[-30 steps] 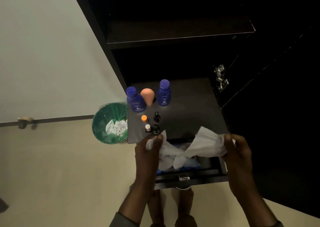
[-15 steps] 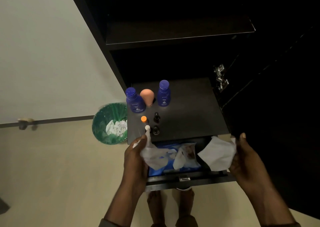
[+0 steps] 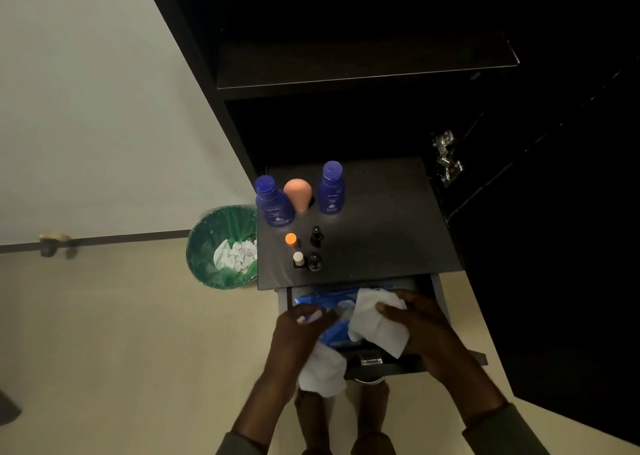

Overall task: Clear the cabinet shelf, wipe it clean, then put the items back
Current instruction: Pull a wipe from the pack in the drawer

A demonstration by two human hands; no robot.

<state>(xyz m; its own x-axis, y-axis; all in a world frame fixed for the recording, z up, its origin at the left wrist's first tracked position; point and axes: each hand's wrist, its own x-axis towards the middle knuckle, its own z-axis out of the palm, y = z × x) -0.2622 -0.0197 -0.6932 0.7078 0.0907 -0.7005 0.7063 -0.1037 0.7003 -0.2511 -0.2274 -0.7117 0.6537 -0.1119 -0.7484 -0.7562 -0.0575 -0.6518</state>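
Nearest, at six o'clock: open drawer [image 3: 446, 362] pulled out, holding a blue wipe pack [image 3: 329, 307]. Left hand [image 3: 299, 330] over the drawer's left end, fingers curled round a crumpled white wipe [image 3: 322, 373] hanging below the palm, and pinching something small and pale at the fingertips. Right hand [image 3: 420, 323] over the drawer's right half, grasping a second white wipe [image 3: 375, 323], creased and partly unfolded, lying across the pack.

Just beyond, toward twelve: dark shelf top [image 3: 384, 232], bare on its right half. Near its left front, four small bottles [image 3: 304, 250] in a tight cluster, one orange-capped, one white-capped, two black. Behind them, two blue lotion bottles [image 3: 330, 189] upright with a peach egg-shaped sponge [image 3: 298, 194] between.

At nine o'clock from the shelf, on the beige floor [image 3: 121, 333]: green-lined bin [image 3: 214, 239] touching the cabinet side, holding crumpled white wipes.

Farther up, at twelve: another dark shelf [image 3: 363, 63] inside the black cabinet; at ten, plain pale wall [image 3: 86, 108].
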